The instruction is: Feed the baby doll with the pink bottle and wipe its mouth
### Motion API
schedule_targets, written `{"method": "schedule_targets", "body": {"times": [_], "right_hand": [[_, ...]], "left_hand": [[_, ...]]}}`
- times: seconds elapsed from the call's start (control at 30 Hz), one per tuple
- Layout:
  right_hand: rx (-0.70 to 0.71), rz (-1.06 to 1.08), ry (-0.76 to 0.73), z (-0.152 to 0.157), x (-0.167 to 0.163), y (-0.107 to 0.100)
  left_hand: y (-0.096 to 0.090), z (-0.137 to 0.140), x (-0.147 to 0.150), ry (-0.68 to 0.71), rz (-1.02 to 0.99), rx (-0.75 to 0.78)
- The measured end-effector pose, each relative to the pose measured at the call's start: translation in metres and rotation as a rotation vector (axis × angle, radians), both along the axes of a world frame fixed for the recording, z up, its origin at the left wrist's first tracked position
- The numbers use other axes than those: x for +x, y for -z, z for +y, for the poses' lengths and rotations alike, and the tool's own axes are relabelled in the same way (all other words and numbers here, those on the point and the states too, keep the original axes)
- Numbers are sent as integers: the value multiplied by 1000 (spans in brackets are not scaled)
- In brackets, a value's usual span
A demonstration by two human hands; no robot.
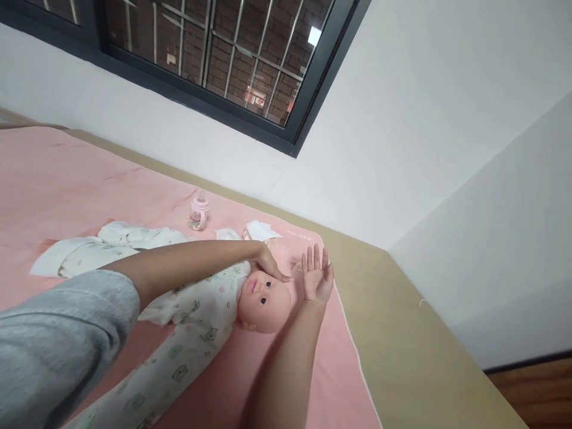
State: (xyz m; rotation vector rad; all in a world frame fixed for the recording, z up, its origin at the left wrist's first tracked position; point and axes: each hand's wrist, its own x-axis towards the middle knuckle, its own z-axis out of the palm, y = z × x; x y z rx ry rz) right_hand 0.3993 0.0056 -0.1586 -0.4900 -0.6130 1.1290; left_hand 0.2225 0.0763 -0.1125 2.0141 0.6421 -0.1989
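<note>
A baby doll [266, 307] lies on its back, head to the right, in a white suit [196, 310] printed with small animals. My left hand [269, 263] reaches across the doll and rests against the far side of its head. Its visible fingers are stretched out along the head; the rest are hidden. Just beyond the top of the doll's head, my right hand [318, 277] is held palm up, fingers spread, with nothing in it. My left forearm covers part of the doll's body.
Under the doll is a pink mat [58, 173] on a tan surface [393, 322]. A pink-topped baby bottle [199, 211] stands behind the doll. Beside it lies a white cloth or tissue [261, 230]. A white wall [402, 119] with a dark-framed window [292, 140] rises behind.
</note>
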Motion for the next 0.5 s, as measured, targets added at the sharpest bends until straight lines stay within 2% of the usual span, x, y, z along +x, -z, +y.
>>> {"method": "schedule_targets", "body": {"times": [0.1,0.27,0.37,0.5], "right_hand": [[-29,66,60,1,-1,2],[-66,178,91,8,0,12],[-61,270,97,9,5,20],[-54,298,114,12,8,27]], "left_hand": [[-11,6,4,-7,123,85],[-32,24,0,-234,151,506],[-33,28,-5,-339,207,709],[-23,26,-10,-338,283,797]]}}
